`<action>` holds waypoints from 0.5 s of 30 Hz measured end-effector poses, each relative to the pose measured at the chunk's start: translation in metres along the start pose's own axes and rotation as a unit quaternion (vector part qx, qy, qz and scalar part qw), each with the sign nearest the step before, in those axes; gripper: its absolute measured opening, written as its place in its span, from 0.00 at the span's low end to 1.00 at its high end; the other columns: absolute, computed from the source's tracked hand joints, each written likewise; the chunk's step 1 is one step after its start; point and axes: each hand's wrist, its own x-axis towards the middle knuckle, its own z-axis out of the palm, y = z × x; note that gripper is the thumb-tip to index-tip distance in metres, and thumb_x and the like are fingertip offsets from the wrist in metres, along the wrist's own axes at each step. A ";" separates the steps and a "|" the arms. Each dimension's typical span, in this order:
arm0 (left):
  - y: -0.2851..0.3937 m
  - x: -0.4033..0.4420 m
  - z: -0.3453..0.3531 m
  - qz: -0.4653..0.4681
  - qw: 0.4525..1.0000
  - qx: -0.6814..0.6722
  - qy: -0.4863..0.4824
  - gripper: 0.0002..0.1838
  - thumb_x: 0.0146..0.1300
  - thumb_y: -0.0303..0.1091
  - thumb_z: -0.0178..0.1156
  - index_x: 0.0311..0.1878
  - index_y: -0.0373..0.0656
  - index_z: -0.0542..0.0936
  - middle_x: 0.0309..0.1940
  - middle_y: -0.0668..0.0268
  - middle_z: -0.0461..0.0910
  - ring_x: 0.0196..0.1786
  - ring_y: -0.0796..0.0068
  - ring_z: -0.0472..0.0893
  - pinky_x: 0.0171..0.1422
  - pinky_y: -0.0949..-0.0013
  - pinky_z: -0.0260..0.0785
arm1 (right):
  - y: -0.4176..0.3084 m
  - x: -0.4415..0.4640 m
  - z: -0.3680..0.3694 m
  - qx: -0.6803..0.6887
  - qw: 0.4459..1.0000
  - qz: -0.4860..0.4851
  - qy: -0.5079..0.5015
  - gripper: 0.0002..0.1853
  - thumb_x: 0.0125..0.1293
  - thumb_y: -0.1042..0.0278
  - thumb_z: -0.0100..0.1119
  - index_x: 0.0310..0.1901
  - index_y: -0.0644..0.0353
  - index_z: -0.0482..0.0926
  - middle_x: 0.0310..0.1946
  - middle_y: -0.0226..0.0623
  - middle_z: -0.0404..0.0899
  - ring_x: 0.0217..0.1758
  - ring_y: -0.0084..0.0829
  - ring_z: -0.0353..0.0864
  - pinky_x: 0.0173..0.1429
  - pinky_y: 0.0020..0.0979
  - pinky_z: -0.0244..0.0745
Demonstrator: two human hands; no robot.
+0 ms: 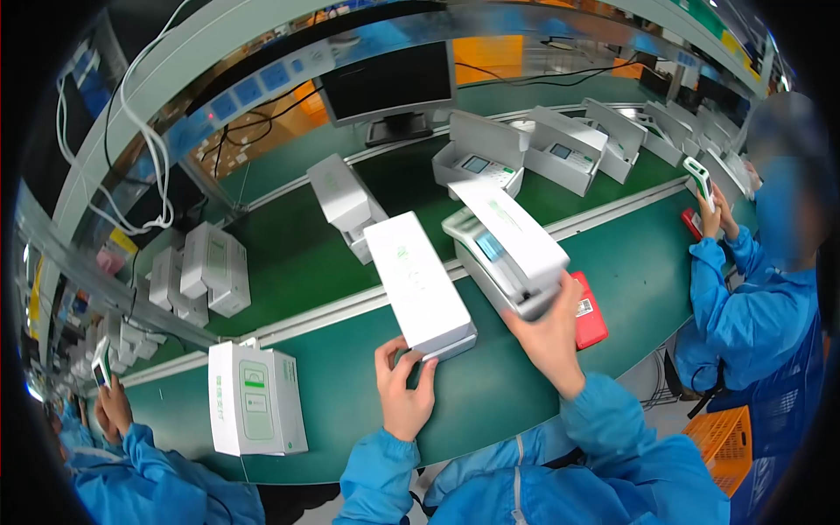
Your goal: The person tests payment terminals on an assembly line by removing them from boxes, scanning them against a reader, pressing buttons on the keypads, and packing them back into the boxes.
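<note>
A white lidded box point(420, 284) with faint green print is tilted at the table's front edge. My left hand point(406, 389) grips its near lower end between thumb and fingers. To the right, my right hand point(551, 332) holds the near end of an open white box point(490, 280). This box's lid point(512, 229) stands partly lifted and looks slightly blurred. Inside shows a device point(490, 247) with a bluish screen, partly hidden by the lid. Just right of my right hand lies a red device point(590, 315) with a white label, partly behind my fingers.
A closed white box point(254, 398) stands on the green table at left. Several open boxes point(481, 153) with devices line the green conveyor point(289, 262), and more boxes sit at left. Co-workers in blue point(744, 297) work on both sides. An orange crate point(722, 446) stands low right.
</note>
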 end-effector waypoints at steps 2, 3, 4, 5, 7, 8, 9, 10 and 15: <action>-0.003 0.010 0.010 0.005 1.000 -0.029 -0.004 0.09 0.65 0.19 0.71 0.47 0.30 0.82 0.59 0.56 0.70 0.56 0.61 0.83 0.58 0.64 0.84 | 0.017 -0.040 -0.017 0.027 1.000 0.005 -0.001 0.55 0.52 0.65 0.82 0.75 0.71 0.53 0.65 0.58 0.60 0.72 0.56 0.62 0.77 0.52 0.61; -0.005 0.019 0.021 0.009 0.999 -0.045 0.002 0.10 0.65 0.19 0.71 0.46 0.30 0.82 0.58 0.56 0.71 0.56 0.62 0.83 0.59 0.64 0.84 | 0.024 -0.059 -0.022 0.047 0.999 -0.001 -0.002 0.56 0.53 0.67 0.82 0.76 0.70 0.52 0.66 0.58 0.59 0.72 0.55 0.62 0.78 0.52 0.61; -0.003 0.031 0.029 0.014 0.998 -0.052 0.013 0.10 0.65 0.20 0.71 0.47 0.30 0.82 0.57 0.55 0.72 0.57 0.61 0.83 0.59 0.64 0.85 | 0.022 -0.074 -0.025 0.079 0.997 0.008 0.010 0.54 0.53 0.69 0.80 0.76 0.68 0.52 0.67 0.57 0.58 0.73 0.53 0.62 0.78 0.52 0.61; -0.001 0.045 0.037 0.001 0.998 -0.059 0.023 0.09 0.67 0.22 0.71 0.47 0.32 0.83 0.57 0.54 0.73 0.58 0.58 0.83 0.60 0.63 0.85 | 0.018 -0.084 -0.030 0.111 0.993 0.015 0.024 0.53 0.54 0.72 0.79 0.76 0.67 0.52 0.67 0.57 0.57 0.73 0.52 0.61 0.78 0.52 0.61; -0.018 0.078 0.057 0.024 0.998 -0.052 0.025 0.10 0.69 0.26 0.70 0.50 0.34 0.83 0.56 0.53 0.73 0.56 0.55 0.83 0.58 0.60 0.84 | 0.023 -0.096 -0.039 0.125 0.990 -0.047 0.056 0.49 0.55 0.75 0.76 0.74 0.65 0.54 0.67 0.56 0.58 0.73 0.49 0.63 0.77 0.53 0.63; -0.026 0.093 0.068 0.027 0.998 -0.044 0.045 0.10 0.68 0.25 0.70 0.50 0.34 0.82 0.55 0.53 0.73 0.54 0.56 0.83 0.57 0.61 0.83 | 0.032 -0.099 -0.040 0.108 0.984 -0.117 0.076 0.46 0.56 0.77 0.74 0.73 0.64 0.56 0.67 0.56 0.60 0.72 0.48 0.65 0.75 0.52 0.65; -0.031 0.108 0.078 0.026 0.997 -0.040 0.056 0.10 0.68 0.24 0.70 0.49 0.34 0.82 0.54 0.53 0.74 0.51 0.55 0.83 0.55 0.63 0.83 | 0.038 -0.104 -0.044 0.089 0.974 -0.184 0.101 0.43 0.57 0.78 0.72 0.72 0.63 0.59 0.67 0.56 0.62 0.71 0.47 0.67 0.74 0.52 0.68; -0.039 0.122 0.088 0.024 0.996 -0.047 0.073 0.08 0.68 0.25 0.70 0.47 0.35 0.83 0.54 0.53 0.74 0.50 0.53 0.83 0.54 0.61 0.82 | 0.041 -0.112 -0.050 0.128 0.971 -0.191 0.060 0.40 0.57 0.79 0.71 0.70 0.63 0.61 0.66 0.57 0.64 0.69 0.48 0.70 0.72 0.51 0.70; -0.065 0.182 0.121 -0.028 0.990 -0.024 0.139 0.18 0.72 0.28 0.64 0.63 0.41 0.76 0.58 0.48 0.72 0.53 0.43 0.81 0.58 0.51 0.77 | -0.056 -0.115 -0.055 0.092 0.930 -0.261 -0.243 0.32 0.58 0.77 0.69 0.66 0.67 0.70 0.62 0.62 0.72 0.62 0.58 0.77 0.66 0.52 0.76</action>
